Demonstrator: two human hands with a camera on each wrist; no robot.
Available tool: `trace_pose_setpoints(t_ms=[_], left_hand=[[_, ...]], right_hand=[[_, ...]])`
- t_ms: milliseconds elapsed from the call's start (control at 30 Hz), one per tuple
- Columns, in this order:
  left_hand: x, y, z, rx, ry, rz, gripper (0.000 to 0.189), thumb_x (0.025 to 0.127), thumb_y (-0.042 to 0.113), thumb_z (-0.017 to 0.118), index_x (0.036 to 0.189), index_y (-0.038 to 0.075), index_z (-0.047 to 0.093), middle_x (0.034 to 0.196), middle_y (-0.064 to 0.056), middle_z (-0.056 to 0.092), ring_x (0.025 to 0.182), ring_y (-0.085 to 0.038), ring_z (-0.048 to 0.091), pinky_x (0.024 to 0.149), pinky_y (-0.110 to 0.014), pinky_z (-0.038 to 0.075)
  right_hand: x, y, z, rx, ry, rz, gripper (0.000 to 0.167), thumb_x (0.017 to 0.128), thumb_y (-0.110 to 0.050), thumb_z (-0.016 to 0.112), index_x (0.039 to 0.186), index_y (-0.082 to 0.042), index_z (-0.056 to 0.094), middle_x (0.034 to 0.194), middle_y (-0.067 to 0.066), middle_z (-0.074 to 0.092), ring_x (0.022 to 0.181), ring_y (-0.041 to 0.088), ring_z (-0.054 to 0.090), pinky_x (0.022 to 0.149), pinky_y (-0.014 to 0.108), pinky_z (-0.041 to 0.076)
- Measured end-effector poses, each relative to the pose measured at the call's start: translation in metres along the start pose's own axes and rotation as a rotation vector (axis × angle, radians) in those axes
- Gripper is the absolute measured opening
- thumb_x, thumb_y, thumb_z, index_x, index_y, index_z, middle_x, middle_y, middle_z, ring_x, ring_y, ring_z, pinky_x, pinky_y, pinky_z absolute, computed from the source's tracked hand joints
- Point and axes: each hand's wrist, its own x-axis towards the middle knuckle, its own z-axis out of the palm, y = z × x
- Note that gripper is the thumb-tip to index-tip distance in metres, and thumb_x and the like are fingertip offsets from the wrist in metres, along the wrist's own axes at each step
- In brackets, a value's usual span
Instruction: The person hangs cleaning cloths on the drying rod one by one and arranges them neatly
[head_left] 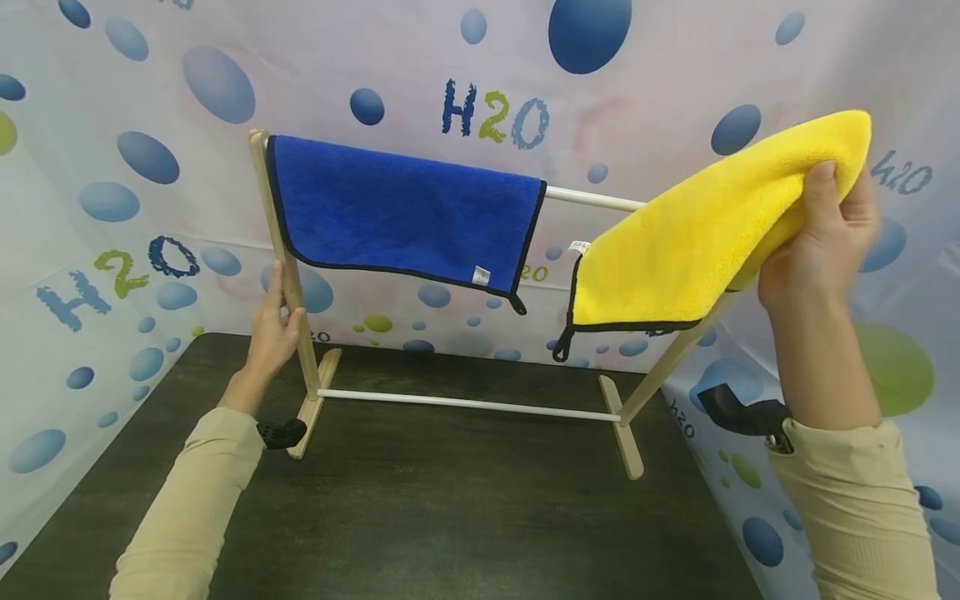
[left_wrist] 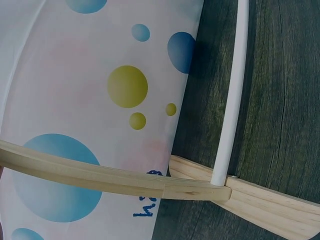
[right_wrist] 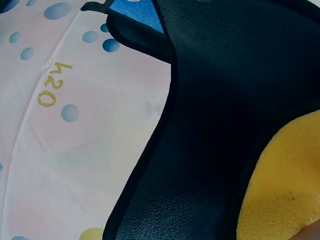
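A blue towel (head_left: 405, 212) with black edging hangs over the upper white rail of a wooden rack (head_left: 663, 367). My right hand (head_left: 817, 221), raised at the right, pinches a yellow towel (head_left: 660, 258) between thumb and fingers. This towel slants down to the left across the rail's right end, its looped corner lowest. In the right wrist view its underside (right_wrist: 210, 130) looks dark, with yellow pile at the lower right. At the left, my left hand (head_left: 272, 333) holds the rack's left post (head_left: 303, 346), thumb at the front; that hand is nearly out of its wrist view.
The rack's feet (head_left: 621, 429) stand on a dark wood-grain table (head_left: 450, 508). A lower white rail (head_left: 465, 404) joins the posts near the tabletop. Close behind and at both sides hangs a bubble-patterned curtain (head_left: 315, 75). Each wrist carries a black mount (head_left: 738, 412).
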Motion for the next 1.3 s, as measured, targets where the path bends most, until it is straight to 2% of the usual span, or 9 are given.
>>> trace_pose_setpoints(t_ms=[167,400,567,667,767,900,1100,1200,1300], left_hand=[[-0.002,-0.001,0.0,-0.002,-0.003,0.0,0.076,0.083,-0.016,0.051,0.146,0.004,0.014,0.122,-0.036,0.042,0.104,-0.047,0.051,0.074,-0.041,0.049],[-0.002,-0.003,0.001,-0.013,0.001,0.009,0.076,0.082,-0.017,0.051,0.146,0.004,0.014,0.12,-0.037,0.043,0.103,-0.047,0.051,0.072,-0.051,0.046],[-0.001,-0.003,-0.002,-0.015,0.009,0.028,0.074,0.083,-0.016,0.051,0.145,0.002,0.015,0.121,-0.037,0.042,0.103,-0.047,0.051,0.076,-0.026,0.051],[-0.001,-0.004,-0.004,-0.024,0.015,0.027,0.074,0.082,-0.017,0.051,0.145,0.001,0.015,0.12,-0.038,0.042,0.102,-0.048,0.051,0.072,-0.001,0.039],[-0.001,-0.004,-0.004,-0.029,0.012,0.02,0.075,0.082,-0.017,0.051,0.145,0.002,0.015,0.119,-0.038,0.043,0.102,-0.047,0.051,0.07,0.003,0.034],[-0.001,-0.004,-0.002,-0.017,-0.009,0.002,0.076,0.082,-0.017,0.051,0.146,0.003,0.014,0.122,-0.037,0.042,0.104,-0.046,0.051,0.075,-0.026,0.052],[-0.001,-0.002,0.0,-0.03,-0.018,-0.026,0.075,0.083,-0.017,0.048,0.146,0.004,0.012,0.125,-0.036,0.039,0.108,-0.047,0.048,0.075,-0.054,0.046],[-0.002,-0.001,0.0,-0.025,-0.014,-0.022,0.075,0.083,-0.017,0.049,0.146,0.003,0.013,0.123,-0.037,0.041,0.107,-0.047,0.049,0.075,-0.053,0.047],[-0.001,-0.001,0.001,-0.016,-0.005,-0.003,0.075,0.082,-0.017,0.05,0.146,0.003,0.014,0.119,-0.037,0.044,0.104,-0.045,0.051,0.077,-0.035,0.052]], right_hand=[[0.006,0.003,0.005,0.013,-0.013,0.02,0.021,0.087,0.002,0.055,0.107,0.009,0.057,0.09,0.019,0.059,0.082,0.029,0.061,0.078,0.033,0.053],[0.018,0.006,0.014,0.053,-0.007,0.074,0.019,0.089,-0.001,0.052,0.105,0.006,0.059,0.09,0.019,0.06,0.083,0.03,0.062,0.083,0.035,0.051],[0.028,0.014,0.025,0.137,-0.036,0.146,0.019,0.09,-0.003,0.05,0.105,0.006,0.057,0.088,0.02,0.061,0.078,0.032,0.063,0.074,0.037,0.054],[0.035,0.022,0.034,0.16,-0.051,0.183,0.015,0.09,-0.004,0.05,0.1,0.006,0.057,0.082,0.019,0.06,0.07,0.031,0.062,0.062,0.035,0.055],[0.04,0.027,0.043,0.145,-0.082,0.186,0.014,0.091,-0.005,0.049,0.096,0.006,0.055,0.079,0.019,0.058,0.066,0.03,0.06,0.057,0.034,0.053],[0.046,0.027,0.054,0.151,-0.185,0.169,0.018,0.094,-0.006,0.044,0.101,0.008,0.053,0.083,0.021,0.058,0.068,0.031,0.06,0.059,0.034,0.053],[0.056,0.025,0.064,0.218,-0.382,0.141,0.026,0.096,-0.003,0.035,0.115,0.011,0.046,0.098,0.027,0.056,0.083,0.037,0.061,0.072,0.039,0.053],[0.06,0.022,0.056,0.114,-0.299,0.215,0.026,0.093,-0.002,0.044,0.116,0.01,0.05,0.099,0.025,0.059,0.084,0.034,0.062,0.075,0.038,0.053],[0.063,0.018,0.042,-0.174,-0.132,0.316,0.023,0.087,-0.004,0.057,0.108,0.004,0.06,0.093,0.015,0.062,0.077,0.025,0.063,0.071,0.028,0.054]])
